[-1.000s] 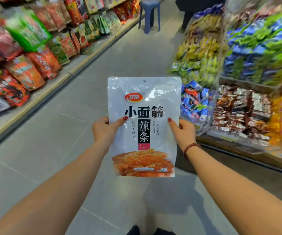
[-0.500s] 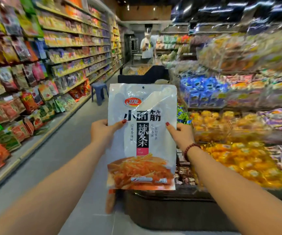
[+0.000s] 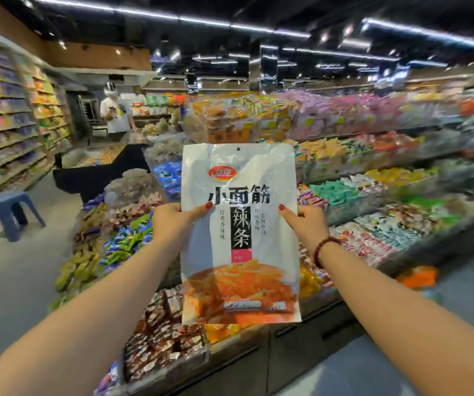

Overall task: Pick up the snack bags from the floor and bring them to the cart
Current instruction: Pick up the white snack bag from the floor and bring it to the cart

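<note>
A person held a flat white plastic snack bag (image 3: 240,232) with black writing and an orange food picture up in the air, in front of a long dark bench (image 3: 287,355) piled with bright sweets. The bag stood straight, its long side up and down. Its top, with the little hole, pointed up, and its front faced the person. The left hand (image 3: 173,221) pinched its left edge and the right hand (image 3: 305,224) its right edge, thumbs in front and fingers (image 3: 304,210) curled behind.

Both hands (image 3: 173,221) (image 3: 305,224) pinch an upright white snack bag (image 3: 240,232) by its edges.
</note>
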{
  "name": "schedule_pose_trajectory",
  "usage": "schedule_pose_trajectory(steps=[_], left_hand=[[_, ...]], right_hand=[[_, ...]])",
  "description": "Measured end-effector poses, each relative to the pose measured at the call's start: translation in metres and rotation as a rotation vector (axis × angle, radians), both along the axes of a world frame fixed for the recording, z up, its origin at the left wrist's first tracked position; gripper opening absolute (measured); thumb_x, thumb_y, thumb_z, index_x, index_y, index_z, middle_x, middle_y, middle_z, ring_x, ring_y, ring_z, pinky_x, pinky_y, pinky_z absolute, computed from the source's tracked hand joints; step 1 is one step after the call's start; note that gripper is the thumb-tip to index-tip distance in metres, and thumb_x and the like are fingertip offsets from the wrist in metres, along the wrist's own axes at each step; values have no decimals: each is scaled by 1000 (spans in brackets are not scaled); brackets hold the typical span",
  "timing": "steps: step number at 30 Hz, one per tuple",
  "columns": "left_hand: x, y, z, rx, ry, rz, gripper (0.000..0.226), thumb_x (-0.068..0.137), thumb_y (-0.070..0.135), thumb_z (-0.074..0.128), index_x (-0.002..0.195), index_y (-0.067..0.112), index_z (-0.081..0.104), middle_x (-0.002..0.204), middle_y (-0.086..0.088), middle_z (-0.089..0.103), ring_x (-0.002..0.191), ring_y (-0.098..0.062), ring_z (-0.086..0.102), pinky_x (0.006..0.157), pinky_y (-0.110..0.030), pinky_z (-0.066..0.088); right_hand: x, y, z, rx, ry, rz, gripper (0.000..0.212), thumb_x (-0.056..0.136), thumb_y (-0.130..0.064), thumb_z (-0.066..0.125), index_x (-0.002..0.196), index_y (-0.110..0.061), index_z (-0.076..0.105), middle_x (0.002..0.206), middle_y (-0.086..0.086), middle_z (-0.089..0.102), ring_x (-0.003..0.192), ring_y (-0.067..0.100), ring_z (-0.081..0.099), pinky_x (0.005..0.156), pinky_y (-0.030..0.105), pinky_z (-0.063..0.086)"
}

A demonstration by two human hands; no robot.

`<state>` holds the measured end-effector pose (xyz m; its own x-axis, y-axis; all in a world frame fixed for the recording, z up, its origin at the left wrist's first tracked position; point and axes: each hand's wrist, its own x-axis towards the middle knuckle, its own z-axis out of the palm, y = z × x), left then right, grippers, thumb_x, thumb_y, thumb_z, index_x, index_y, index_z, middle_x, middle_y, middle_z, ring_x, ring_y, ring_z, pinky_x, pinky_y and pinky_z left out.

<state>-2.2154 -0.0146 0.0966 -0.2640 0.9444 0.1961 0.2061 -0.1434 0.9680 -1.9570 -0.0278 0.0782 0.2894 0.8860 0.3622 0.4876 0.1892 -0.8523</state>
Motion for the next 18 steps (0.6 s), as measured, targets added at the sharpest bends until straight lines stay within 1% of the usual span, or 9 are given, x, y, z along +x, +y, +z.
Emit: schedule_pose_trajectory(steps=[3,5,7,9,11,12,14,16,18], left_hand=[[77,28,-9,-4,-10,-127,58,49,52,89,66,0,70,69,-18,72,58,-19,61,54,-34,45],[118,41,-13,-7,-15,-184,60,48,54,89,63,0,68,73,-21,72,59,-20,60,55,-35,44],[174,50,-15,-25,13,-263,51,55,50,89,54,7,61,61,-18,66,52,-17,54,50,-30,37],[225,60,-17,-40,45,-347,51,58,51,88,53,13,53,50,-4,55,44,-11,46,43,-25,33],[276,75,-23,-41,40,-440,58,49,61,87,55,15,52,50,-1,52,46,-12,48,46,-29,40],[302,84,-27,-40,34,-477,62,48,61,88,54,14,47,50,-4,48,47,-15,45,48,-32,36],[353,94,-31,-38,25,-538,63,56,50,89,50,14,37,43,-1,38,41,-14,37,47,-30,28],[402,99,-32,-32,25,-631,59,65,39,87,47,15,35,30,10,34,31,-5,36,37,-21,26],[447,107,-36,-21,15,-718,54,67,34,85,46,15,39,28,11,38,31,-3,41,32,-17,25]], right_hand=[[75,-9,-2,-4,-9,-121,53,90,-31,64,48,-11,38,48,7,40,45,18,34,49,27,23],[112,-17,-2,-24,-20,-184,49,90,-32,63,51,-5,50,47,5,50,44,15,41,44,23,27],[157,-28,-5,-35,-24,-282,52,91,-30,63,46,-13,44,37,-7,44,38,10,39,38,19,23],[198,-38,-8,-34,-35,-368,57,92,-27,62,44,-17,32,37,-5,34,39,12,30,39,21,18],[238,-46,-13,-26,-53,-461,59,92,-27,62,47,-18,24,43,-1,25,43,15,22,44,27,15],[257,-49,-16,-27,-59,-510,60,91,-28,63,47,-18,23,44,-1,23,44,15,21,46,29,14],[295,-52,-21,-35,-50,-598,59,90,-29,64,49,-18,23,45,-1,23,43,14,21,44,26,14],[332,-54,-26,-39,-11,-674,58,89,-28,64,49,-18,24,45,-1,25,43,14,23,42,23,15],[368,-53,-30,-43,27,-749,55,89,-28,65,49,-17,30,47,1,33,46,15,30,42,23,20]])
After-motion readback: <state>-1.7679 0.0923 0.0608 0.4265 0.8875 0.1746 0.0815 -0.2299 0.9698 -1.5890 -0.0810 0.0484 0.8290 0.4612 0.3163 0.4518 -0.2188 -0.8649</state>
